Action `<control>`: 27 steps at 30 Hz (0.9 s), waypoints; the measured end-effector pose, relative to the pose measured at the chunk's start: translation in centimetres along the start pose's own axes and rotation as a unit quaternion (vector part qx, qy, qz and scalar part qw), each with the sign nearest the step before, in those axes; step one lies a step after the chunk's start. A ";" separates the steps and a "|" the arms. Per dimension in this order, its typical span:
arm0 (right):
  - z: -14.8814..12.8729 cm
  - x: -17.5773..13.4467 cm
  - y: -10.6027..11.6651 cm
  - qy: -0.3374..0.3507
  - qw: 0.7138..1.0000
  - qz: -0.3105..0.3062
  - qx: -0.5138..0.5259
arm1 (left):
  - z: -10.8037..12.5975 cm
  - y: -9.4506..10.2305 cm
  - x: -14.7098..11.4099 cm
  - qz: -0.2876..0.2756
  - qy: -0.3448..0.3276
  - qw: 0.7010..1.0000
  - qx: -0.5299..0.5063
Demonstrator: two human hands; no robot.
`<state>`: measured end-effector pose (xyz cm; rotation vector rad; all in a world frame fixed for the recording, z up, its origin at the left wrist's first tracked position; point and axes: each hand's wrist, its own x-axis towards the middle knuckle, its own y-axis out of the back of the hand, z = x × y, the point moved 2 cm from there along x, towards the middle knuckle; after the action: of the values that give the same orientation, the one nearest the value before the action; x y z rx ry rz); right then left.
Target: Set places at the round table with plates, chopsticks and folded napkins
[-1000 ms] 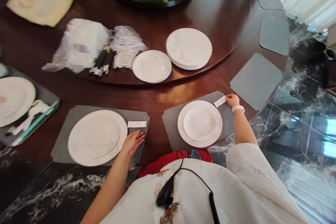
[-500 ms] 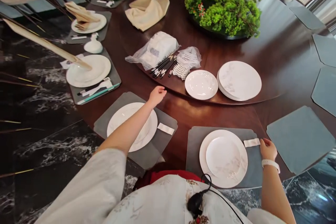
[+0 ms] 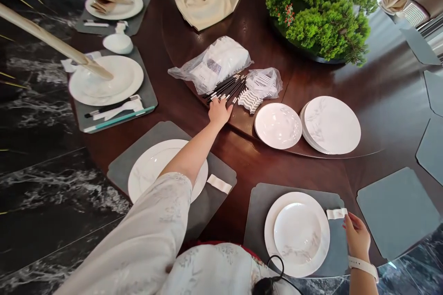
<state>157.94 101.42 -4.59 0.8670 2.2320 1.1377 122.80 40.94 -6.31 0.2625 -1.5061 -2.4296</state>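
My left hand [image 3: 220, 111] reaches to the edge of the raised round board, fingers spread and thumb apart, its fingertips at the near ends of a bundle of black chopsticks [image 3: 226, 86]. Whether it grips any of them I cannot see. Beside them lie a row of white wavy chopstick rests [image 3: 249, 101] and a clear bag of small white items [image 3: 265, 82]. At the lower right, my right hand [image 3: 358, 236], with a white wristband, pinches the right end of a single white chopstick rest [image 3: 337, 214] on a grey placemat [image 3: 256, 221]. Left of that rest, a small plate [image 3: 297, 233] sits on a larger plate [image 3: 272, 251].
A white bowl [image 3: 278, 125] and a stack of plates [image 3: 332, 124] stand on the board's near edge. Behind are a plastic-wrapped white pack [image 3: 223, 60], a folded beige cloth [image 3: 207, 2] and a green plant centrepiece [image 3: 318, 14]. Place settings line the left side; a bare placemat [image 3: 399, 214] lies right.
My left hand has moved forward and right, from short of the board to the chopsticks, and its fingers have spread. My right hand stays by the chopstick rest. The view has shifted.
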 end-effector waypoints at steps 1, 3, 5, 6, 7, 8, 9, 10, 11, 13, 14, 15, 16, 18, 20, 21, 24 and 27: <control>-0.4 -0.2 -0.4 -0.006 1.000 -0.017 0.007 | 0.2 0.0 0.1 0.000 -0.003 1.000 0.003; -1.3 -0.5 -1.0 -0.011 0.999 -0.039 0.001 | 0.7 0.0 0.6 -0.005 -0.005 1.000 0.008; -2.3 -0.6 -1.3 0.005 0.999 -0.042 -0.021 | 1.4 0.0 1.4 -0.009 -0.006 1.000 0.010; -2.9 -0.6 -1.3 0.018 0.998 -0.043 -0.030 | 1.9 -0.1 1.8 -0.011 -0.007 1.000 0.010; -3.5 -0.6 -1.2 0.033 0.998 -0.043 -0.036 | 2.3 -0.1 2.2 -0.014 -0.009 1.000 0.009; -4.1 -0.7 -1.1 0.047 0.997 -0.044 -0.037 | 2.6 -0.2 2.4 -0.015 -0.013 1.000 0.007; -4.7 -0.8 -1.0 0.061 0.996 -0.048 -0.033 | 2.9 -0.2 2.6 -0.014 -0.015 1.000 0.004; -5.3 -0.9 -1.0 0.074 0.996 -0.051 -0.028 | 3.0 -0.3 2.5 -0.012 -0.017 1.000 -0.001; -5.9 -1.1 -1.0 0.084 0.995 -0.054 -0.023 | 3.0 -0.3 2.2 -0.006 -0.017 1.000 -0.006; -7.1 -1.5 -1.2 0.100 0.993 -0.058 -0.010 | 2.5 -0.5 1.0 0.013 -0.007 1.000 -0.023; -7.7 -1.8 -1.6 0.107 0.992 -0.063 -0.001 | 1.9 -0.5 0.1 0.023 0.002 0.999 -0.034; -8.3 -2.0 -2.1 0.113 0.991 -0.072 0.012 | 1.3 -0.7 -1.0 0.033 0.011 0.998 -0.047; -8.9 -2.3 -2.8 0.117 0.989 -0.086 0.029 | 0.6 -0.8 -2.1 0.043 0.018 0.997 -0.062; -10.7 -3.1 -4.8 0.122 0.982 -0.125 0.074 | -0.9 -1.2 -4.1 0.061 0.027 0.992 -0.109; -13.2 -4.5 -7.6 0.128 0.968 -0.173 0.127 | -2.2 -1.6 -5.7 0.070 0.045 0.979 -0.184; -14.9 -5.4 -9.2 0.131 0.959 -0.201 0.152 | -2.7 -1.9 -6.3 0.069 0.063 0.968 -0.234; -21.1 -9.4 -14.9 0.144 0.911 -0.316 0.221 | -3.4 -2.8 -8.1 0.047 0.151 0.901 -0.404; -27.9 -14.2 -21.0 0.100 0.829 -0.465 0.293 | -3.7 -3.2 -10.9 0.034 0.207 0.823 -0.528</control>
<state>142.55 66.97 -5.27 -0.2424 2.6858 0.0678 133.80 42.64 -10.65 0.4244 0.1069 -2.5043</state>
